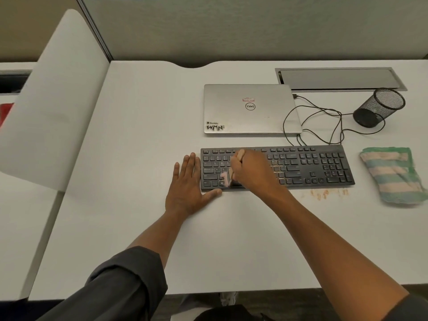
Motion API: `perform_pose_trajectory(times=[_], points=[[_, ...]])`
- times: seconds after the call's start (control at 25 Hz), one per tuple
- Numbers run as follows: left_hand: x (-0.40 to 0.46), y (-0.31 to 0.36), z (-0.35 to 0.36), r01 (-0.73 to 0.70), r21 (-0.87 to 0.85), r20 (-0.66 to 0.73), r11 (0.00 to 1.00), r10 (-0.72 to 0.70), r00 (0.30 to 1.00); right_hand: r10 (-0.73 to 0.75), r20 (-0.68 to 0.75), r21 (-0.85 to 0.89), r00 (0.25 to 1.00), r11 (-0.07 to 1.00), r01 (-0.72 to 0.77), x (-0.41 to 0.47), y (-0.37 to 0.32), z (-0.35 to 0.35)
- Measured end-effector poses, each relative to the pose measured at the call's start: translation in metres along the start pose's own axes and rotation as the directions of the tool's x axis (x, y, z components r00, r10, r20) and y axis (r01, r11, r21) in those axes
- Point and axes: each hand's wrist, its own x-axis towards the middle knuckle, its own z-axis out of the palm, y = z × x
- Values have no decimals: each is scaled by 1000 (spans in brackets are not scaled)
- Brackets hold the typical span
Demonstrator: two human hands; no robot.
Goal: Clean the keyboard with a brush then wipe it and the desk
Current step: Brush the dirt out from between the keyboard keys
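A black keyboard point(310, 165) lies flat on the white desk point(143, 140). My right hand point(251, 170) grips a small brush point(228, 176) with a wooden handle; its pale bristles, blurred, touch the keys at the keyboard's lower left. My left hand point(187, 188) rests flat on the desk, fingers straight, against the keyboard's left end, thumb along its front edge. A folded green-and-beige striped cloth point(391, 174) lies to the right of the keyboard. Reddish-brown crumbs point(326, 193) are scattered on the desk in front of the keyboard's right half, and some sit among the middle keys.
A closed silver laptop point(250, 110) sits behind the keyboard, with black cables point(324, 121) looping to its right. A black mesh pen cup point(379, 107) lies tipped at the far right, below a metal cable hatch point(340, 78). A white divider panel point(53, 100) stands at the left.
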Motion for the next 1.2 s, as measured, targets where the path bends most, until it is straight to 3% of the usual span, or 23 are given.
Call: perform_pose_trajectory(times=[0.2, 0.36, 0.48, 0.6, 0.84, 1.04, 1.2], points=[[0, 0, 0, 1, 5, -5, 1000, -1, 1000, 55, -95, 155, 994, 987, -40, 4, 3, -4], [0, -1, 0, -5, -12, -9, 1000, 5, 1000, 10, -24, 23, 1000, 1000, -9, -5, -3, 4], [-1, -1, 1, -7, -5, -11, 1000, 7, 1000, 63, -4, 92, 998, 994, -62, -9, 5, -1], [-1, 0, 0, -5, -11, -8, 1000, 5, 1000, 96, -86, 201, 992, 977, -77, -6, 8, -5], [0, -2, 2, -5, 10, -1, 1000, 5, 1000, 86, -53, 122, 995, 989, -79, -23, 2, 13], [0, -3, 2, -9, 30, 6, 1000, 9, 1000, 66, -62, 288, 996, 957, -46, -24, -2, 10], [1, -2, 3, -6, 30, 4, 1000, 6, 1000, 57, -84, 111, 995, 993, -48, -21, -11, 13]])
